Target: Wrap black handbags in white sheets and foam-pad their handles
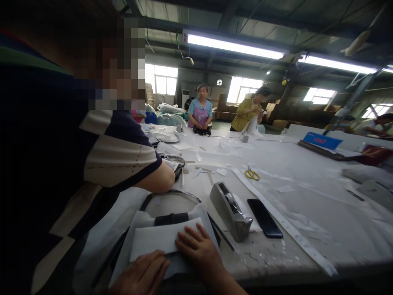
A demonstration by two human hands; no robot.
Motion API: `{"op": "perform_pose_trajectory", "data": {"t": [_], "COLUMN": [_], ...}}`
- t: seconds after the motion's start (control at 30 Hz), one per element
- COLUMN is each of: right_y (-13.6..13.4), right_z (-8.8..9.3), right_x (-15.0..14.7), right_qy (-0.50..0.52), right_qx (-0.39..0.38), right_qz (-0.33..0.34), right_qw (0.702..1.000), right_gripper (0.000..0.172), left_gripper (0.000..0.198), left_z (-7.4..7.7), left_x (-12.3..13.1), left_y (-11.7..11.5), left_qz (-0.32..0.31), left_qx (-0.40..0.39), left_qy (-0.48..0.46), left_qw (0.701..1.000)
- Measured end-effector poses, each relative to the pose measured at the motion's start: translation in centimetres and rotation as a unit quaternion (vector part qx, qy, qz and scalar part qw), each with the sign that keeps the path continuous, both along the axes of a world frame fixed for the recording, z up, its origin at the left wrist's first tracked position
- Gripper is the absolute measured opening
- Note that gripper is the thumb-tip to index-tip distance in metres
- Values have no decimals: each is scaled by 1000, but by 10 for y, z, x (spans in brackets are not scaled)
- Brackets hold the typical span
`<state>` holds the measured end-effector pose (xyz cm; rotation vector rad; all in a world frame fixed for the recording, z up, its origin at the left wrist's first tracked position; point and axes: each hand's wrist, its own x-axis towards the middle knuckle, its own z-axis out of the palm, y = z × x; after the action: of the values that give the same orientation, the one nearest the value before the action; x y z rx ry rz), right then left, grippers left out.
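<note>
A folded white sheet (162, 235), foam or soft paper by its look, lies on a dark bag or case (172, 218) at the table's near edge. Only a black padded part of that item and a black curved handle (172, 193) show clearly. My right hand (201, 252) rests flat on the sheet's right side, fingers slightly spread. At its lower left edge lies my left hand (143, 270), fingers stretched out and side by side. Neither hand grasps anything. Just right of the bag stands a grey tape dispenser (230, 211).
A black phone (265, 218), a long white strip (285, 225) and yellow-handled scissors (252, 174) lie to the right. A co-worker in a dark patterned shirt (119, 159) leans in close on the left. Across the white table (276, 153) stand other people. A blue box (322, 140) sits far right.
</note>
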<state>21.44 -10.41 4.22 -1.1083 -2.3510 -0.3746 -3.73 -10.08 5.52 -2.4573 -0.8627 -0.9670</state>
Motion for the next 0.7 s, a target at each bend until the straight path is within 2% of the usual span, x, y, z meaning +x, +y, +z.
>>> {"op": "perform_pose_trajectory", "data": {"t": [0.1,0.23,0.33,0.43,0.53,0.6,0.7], "right_y": [0,-7,-16,-22,-20,-13,1], "right_z": [1,21,37,33,10,-9,-29], "right_x": [-1,8,20,30,35,38,43], "right_qy": [-5,-8,-12,-38,-72,-86,-93], "right_qx": [-64,-195,-222,-177,-87,-2,133], "right_qz": [-8,1,-34,-44,-48,-54,-48], "right_qw": [998,981,974,983,992,995,986], "right_gripper": [31,41,49,64,69,69,61], "left_gripper": [37,53,55,61,71,71,58], "left_z": [-1,-29,-39,-28,-19,-23,-42], "left_x": [22,33,28,24,22,22,24], "left_y": [17,32,30,27,30,34,39], "left_qz": [20,37,56,51,34,22,30], "left_qx": [-8,-1,3,5,32,62,58], "left_qy": [39,93,109,125,146,160,160], "left_qw": [999,995,993,991,988,985,985]}}
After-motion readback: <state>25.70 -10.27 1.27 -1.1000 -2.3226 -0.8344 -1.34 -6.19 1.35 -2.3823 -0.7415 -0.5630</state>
